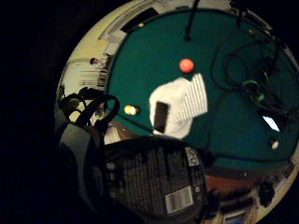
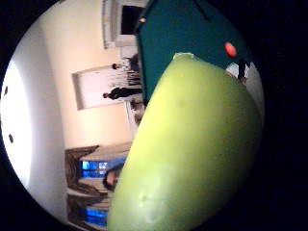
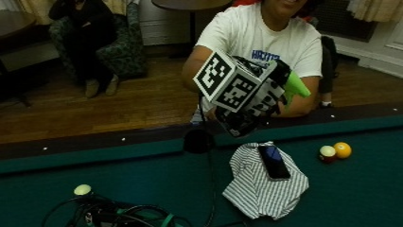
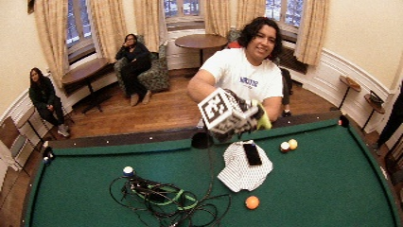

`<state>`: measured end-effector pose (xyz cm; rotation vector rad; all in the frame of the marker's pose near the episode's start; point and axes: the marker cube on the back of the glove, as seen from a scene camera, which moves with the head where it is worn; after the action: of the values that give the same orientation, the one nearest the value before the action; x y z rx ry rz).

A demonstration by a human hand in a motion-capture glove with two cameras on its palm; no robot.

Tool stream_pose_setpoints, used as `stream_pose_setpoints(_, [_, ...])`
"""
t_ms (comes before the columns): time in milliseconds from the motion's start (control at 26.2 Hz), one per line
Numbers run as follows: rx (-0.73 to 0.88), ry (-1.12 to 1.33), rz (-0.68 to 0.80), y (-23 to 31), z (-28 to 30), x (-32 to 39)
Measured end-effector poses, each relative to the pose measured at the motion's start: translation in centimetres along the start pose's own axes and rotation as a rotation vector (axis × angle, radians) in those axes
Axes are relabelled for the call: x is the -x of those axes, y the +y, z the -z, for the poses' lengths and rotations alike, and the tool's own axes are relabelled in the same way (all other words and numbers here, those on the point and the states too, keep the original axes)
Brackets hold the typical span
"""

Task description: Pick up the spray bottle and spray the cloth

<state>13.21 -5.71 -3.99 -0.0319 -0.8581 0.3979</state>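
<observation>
The gloved right hand (image 3: 255,106) grips the green spray bottle (image 3: 296,85), fingers curled round it. Directly below lies the striped cloth (image 3: 252,189), with 1 phone (image 3: 274,162) on it.

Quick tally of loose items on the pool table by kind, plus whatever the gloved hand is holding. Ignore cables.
Billiard balls: 4 (orange, yellow, red-and-white, white)
Striped cloth: 1
Phone lying on the cloth: 1
Green spray bottle, gripped by the right hand above the table: 1
Total: 7
</observation>
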Motion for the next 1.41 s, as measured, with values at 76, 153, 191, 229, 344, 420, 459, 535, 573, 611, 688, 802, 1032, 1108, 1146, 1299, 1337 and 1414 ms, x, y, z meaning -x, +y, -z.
stream_pose_setpoints(76, [-0.09, -0.074, 0.101, 0.2, -0.2, 0.7])
stream_pose_setpoints(153, [-0.154, -0.134, 0.186, 0.4, -0.9, 1.1])
stream_pose_setpoints(191, [-0.172, -0.158, 0.221, 0.4, -1.4, 1.2])
stream_pose_setpoints(229, [-0.182, -0.181, 0.253, 0.4, -2.1, 1.3])
stream_pose_setpoints(344, [-0.175, -0.25, 0.331, 0.2, -5.0, 1.6])
stream_pose_setpoints(420, [-0.157, -0.293, 0.374, -0.2, -7.6, 1.9])
stream_pose_setpoints(459, [-0.147, -0.312, 0.392, -0.5, -9.1, 2.0])
stream_pose_setpoints(535, [-0.123, -0.349, 0.419, -1.1, -12.0, 2.2])
stream_pose_setpoints(573, [-0.109, -0.367, 0.428, -1.4, -13.5, 2.2])
stream_pose_setpoints(611, [-0.094, -0.383, 0.433, -1.9, -15.1, 2.2])
stream_pose_setpoints(688, [-0.066, -0.406, 0.433, -2.8, -18.2, 2.1])
stream_pose_setpoints(802, [-0.036, -0.413, 0.413, -4.1, -22.5, 1.4])
stream_pose_setpoints(1032, [-0.04, -0.414, 0.387, -6.2, -27.9, -0.7])
stream_pose_setpoints(1108, [-0.056, -0.408, 0.393, -6.7, -29.0, -1.3])
stream_pose_setpoints(1146, [-0.065, -0.404, 0.397, -6.9, -29.4, -1.6])
stream_pose_setpoints(1299, [-0.086, -0.4, 0.395, -7.6, -30.6, -2.1])
stream_pose_setpoints(1337, [-0.09, -0.402, 0.394, -7.8, -30.7, -2.1])
stream_pose_setpoints(1414, [-0.093, -0.405, 0.396, -8.4, -30.9, -2.0])
